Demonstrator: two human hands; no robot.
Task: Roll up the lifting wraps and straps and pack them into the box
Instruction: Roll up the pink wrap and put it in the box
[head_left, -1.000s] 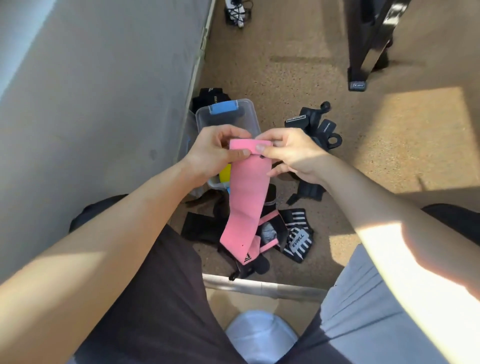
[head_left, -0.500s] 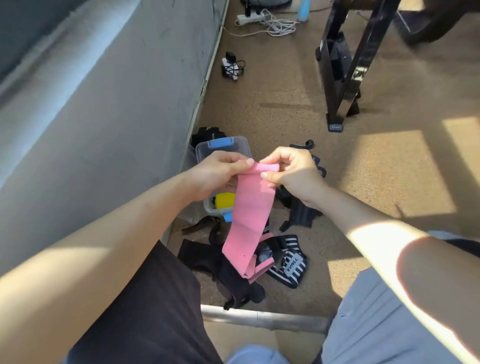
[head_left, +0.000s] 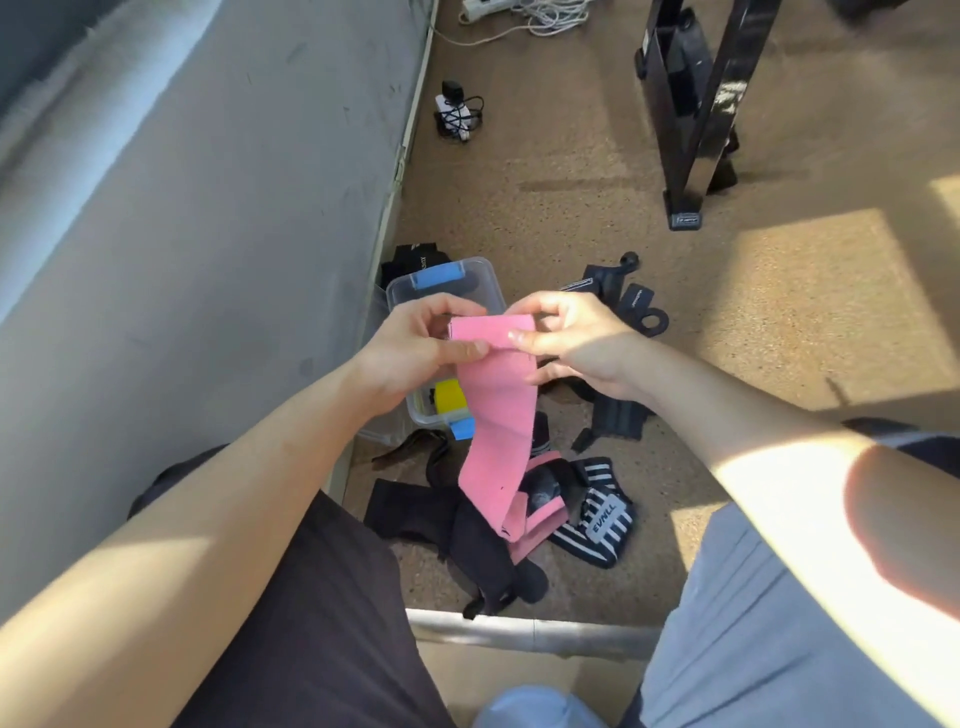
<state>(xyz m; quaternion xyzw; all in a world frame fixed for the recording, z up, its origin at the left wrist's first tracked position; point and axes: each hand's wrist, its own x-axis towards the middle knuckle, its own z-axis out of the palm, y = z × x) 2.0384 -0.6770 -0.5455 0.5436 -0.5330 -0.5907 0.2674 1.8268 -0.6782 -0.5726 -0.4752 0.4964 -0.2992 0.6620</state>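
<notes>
I observe both hands held up over the box (head_left: 485, 273), a clear tub with blue latches that stands on the floor against the wall. The left hand (head_left: 415, 348) pinches the left edge of the pink wrap (head_left: 498, 415) at its folded top end, fingers (head_left: 467, 351) curled onto it. The right hand (head_left: 571, 343) pinches the right edge in the same way. The rest of the wrap hangs down in front of the box. Its tail reaches the heap of wraps on my side of the box, but I cannot tell if they touch. A striped wrap (head_left: 597, 525) lies in that heap, black straps (head_left: 634, 306) lie right of the box, and a yellow item (head_left: 449, 397) sits inside it.
</notes>
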